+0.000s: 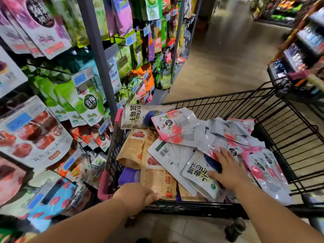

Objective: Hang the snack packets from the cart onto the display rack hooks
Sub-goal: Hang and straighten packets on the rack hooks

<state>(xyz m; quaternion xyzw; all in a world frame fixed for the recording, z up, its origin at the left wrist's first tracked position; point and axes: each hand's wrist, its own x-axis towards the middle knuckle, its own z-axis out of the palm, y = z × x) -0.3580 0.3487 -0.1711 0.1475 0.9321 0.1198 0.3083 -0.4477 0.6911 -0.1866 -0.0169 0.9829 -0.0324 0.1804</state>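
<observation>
Person's body: the left hand (138, 196) and right hand (228, 170) are showing bare, and both forearms are appearing bare along their whole visible length.

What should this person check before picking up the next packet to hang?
1. Cart steadied: ok. The left hand grips the cart rim.
2. Packet gripped: not ok. The right hand rests flat on the white blueberry packet, fingers straight.
3. Packet free to lift: ok. It lies on top of the pile.
4. Hanging hole sound: cannot tell. None shows on it.
5. Free matching hook on the display rack: cannot tell. No empty hook shows.
6. Rack close by: ok. The cart stands right beside it.
</observation>
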